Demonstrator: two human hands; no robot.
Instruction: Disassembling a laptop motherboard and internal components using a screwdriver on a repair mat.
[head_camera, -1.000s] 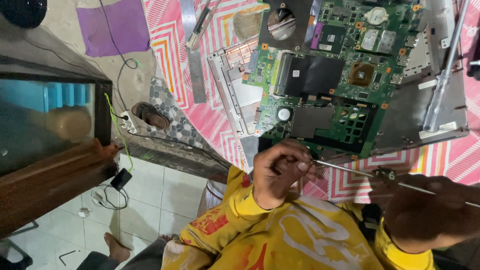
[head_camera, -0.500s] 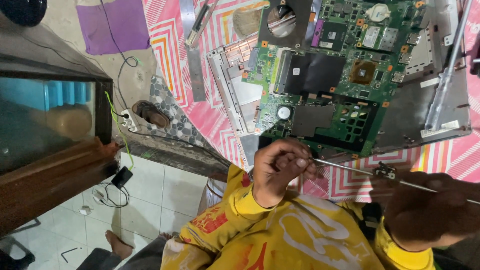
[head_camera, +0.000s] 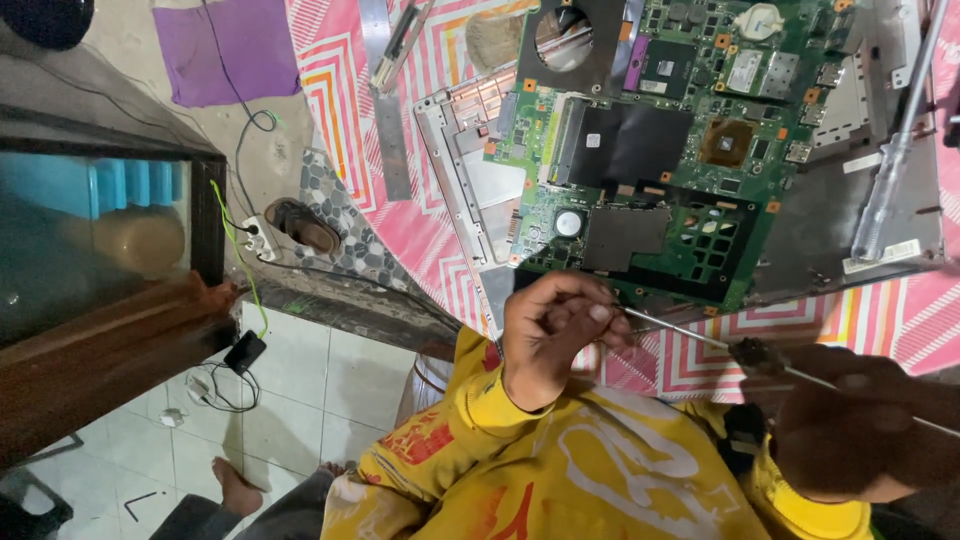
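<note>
Metal rod (head_camera: 690, 336) stretches between the two hands, thin and silvery, slanting down from the left hand (head_camera: 555, 335) toward the right hand (head_camera: 860, 425). Left hand's fingers are curled tight, pinching the rod's tip at the near edge of the green circuit board (head_camera: 650, 150). Right hand is closed around the rod's far end, with a small dark fitting (head_camera: 757, 352) on the rod just by its fingers. The board lies just beyond both hands, on a grey laptop shell (head_camera: 850, 200) atop the pink zigzag cloth (head_camera: 420, 220). A clear-handled screwdriver (head_camera: 895, 150) rests on the shell, well apart from the hands.
</note>
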